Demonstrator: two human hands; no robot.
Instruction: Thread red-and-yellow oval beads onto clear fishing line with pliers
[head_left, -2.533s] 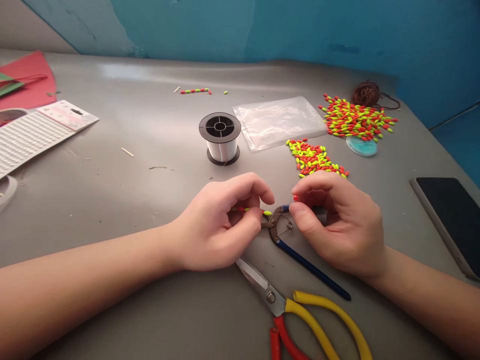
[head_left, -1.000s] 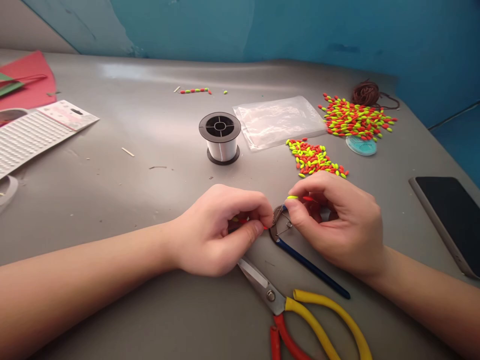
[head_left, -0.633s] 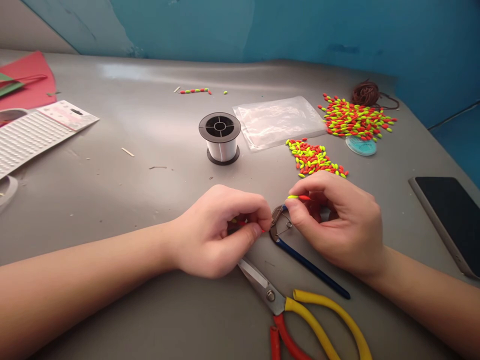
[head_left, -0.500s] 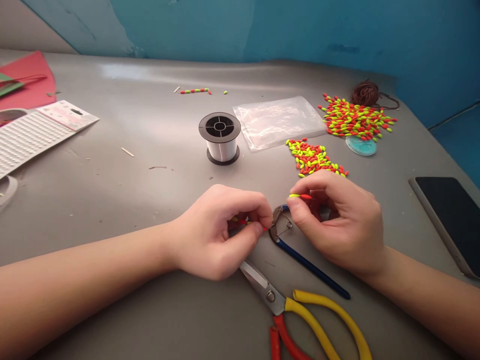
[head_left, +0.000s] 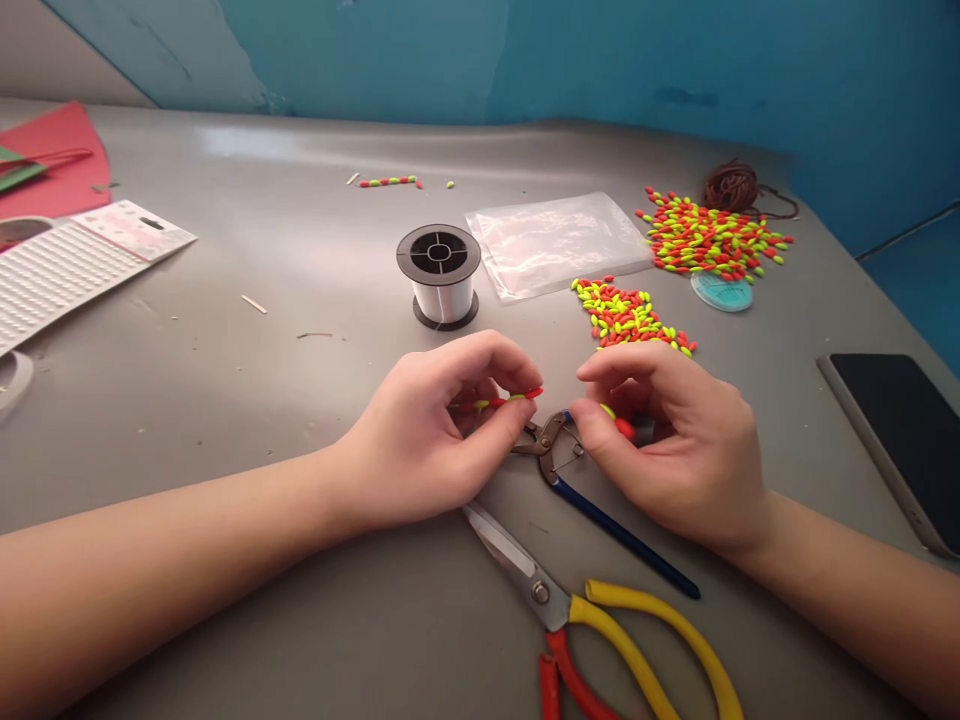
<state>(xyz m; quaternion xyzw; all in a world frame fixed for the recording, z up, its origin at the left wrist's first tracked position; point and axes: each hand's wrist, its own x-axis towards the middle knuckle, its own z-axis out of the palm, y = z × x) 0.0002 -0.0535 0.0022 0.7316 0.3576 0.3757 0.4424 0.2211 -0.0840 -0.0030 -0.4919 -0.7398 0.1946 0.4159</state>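
Here, on the near side of the spool, the left hand has thumb and forefinger pinched on the end of a red-and-yellow bead strand, a red bead showing at the tips; over to the spool's near right, the right hand is curled, thumb and forefinger tips apart, with loose beads in the hollow behind the thumb (how firmly they are held, I cannot tell); blue-handled pliers lie to the spool's near right, partly behind both hands; scissors with yellow and red handles lie nearer the person than the spool, blade tips by the left hand; right of the spool come a clear bag just beside it, a small bead pile, then a larger bead pile; well right of the spool sits a phone.
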